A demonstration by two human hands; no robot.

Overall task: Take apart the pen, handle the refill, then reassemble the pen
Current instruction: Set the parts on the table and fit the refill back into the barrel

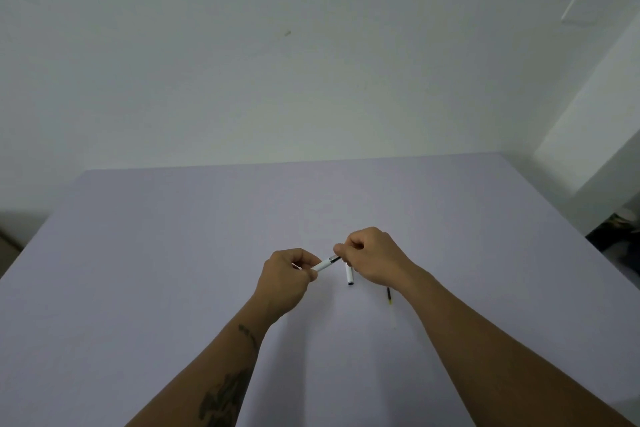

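Observation:
My left hand (289, 274) grips a white pen barrel (323, 264), which points up and to the right. A dark, thin part (335, 258) sticks out of the barrel's right end, and the fingertips of my right hand (372, 256) pinch it. A white cap-like tube (349, 276) lies on the table just below my right hand. A thin dark refill (389, 295) with a yellowish end lies beside my right wrist, partly hidden by it.
The work surface is a pale lilac table (173, 253) set against a plain white wall. Its far edge runs across the middle of the view. Dark clutter (616, 229) sits on the floor past the right edge.

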